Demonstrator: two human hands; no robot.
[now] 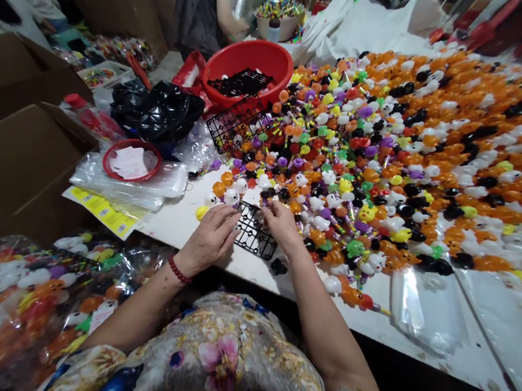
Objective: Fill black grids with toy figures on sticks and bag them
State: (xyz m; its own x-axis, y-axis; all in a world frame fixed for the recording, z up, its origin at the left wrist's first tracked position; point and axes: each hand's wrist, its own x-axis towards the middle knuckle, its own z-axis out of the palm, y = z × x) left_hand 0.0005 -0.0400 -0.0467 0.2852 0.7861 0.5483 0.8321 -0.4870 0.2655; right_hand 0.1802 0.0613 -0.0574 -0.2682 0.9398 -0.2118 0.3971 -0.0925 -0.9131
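Observation:
A black plastic grid [257, 239] lies on the white table edge in front of me. At its left side my left hand [211, 235] is closed, fingers curled, with what they hold hidden. My right hand [282, 224] pinches at the grid's upper right, and the thing between its fingertips is too small to make out. Just beyond my left hand lie white toy heads with faces [231, 198] and an orange piece [219, 188]. A small black piece [279, 266] rests below the grid's right corner.
Colourful small toys [334, 160] heap across the table to the right. A red tub [279, 68] holds black grids. To the left are a small red basket [153, 175] with paper slips, clear bags [170, 183] and cardboard boxes [7, 166]. Another person [197, 5] stands behind.

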